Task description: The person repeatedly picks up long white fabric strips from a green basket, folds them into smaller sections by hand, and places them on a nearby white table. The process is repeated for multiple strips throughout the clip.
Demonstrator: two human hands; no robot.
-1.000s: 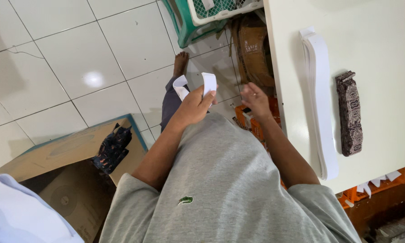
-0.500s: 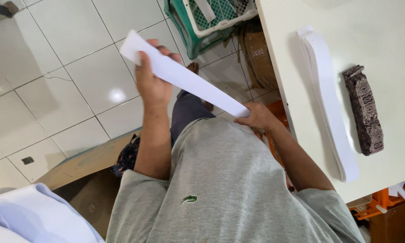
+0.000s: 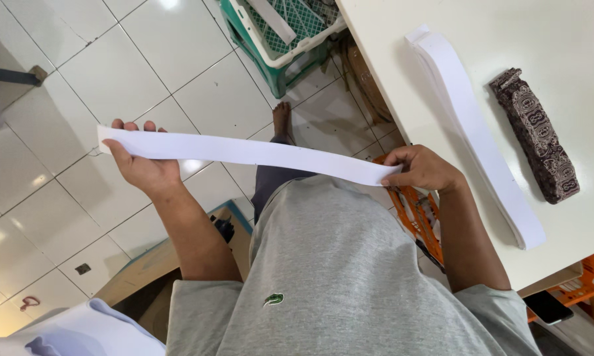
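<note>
Head view: the long white paper strip (image 3: 244, 150), curled a second ago, is now pulled straight above the floor, left hand (image 3: 142, 168) and right hand (image 3: 422, 170) each closed in a pinching grip on an end, beside the worktop (image 3: 574, 39) edge.

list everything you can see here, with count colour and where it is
paper strip: 1, white, stretched between both hands above the floor
stack of paper strips: 1 stack, white, on the table
table: 1, cream, right side
patterned bundle: 1, brown, on the table right of the stack
basket: 1, green and white, on the floor at top
crate: 1, orange, under the table edge
cardboard box: 1, brown, on the floor lower left
floor tiles: many, white
left hand: 1, grips the strip's left end
right hand: 1, pinches the strip's right end
</note>
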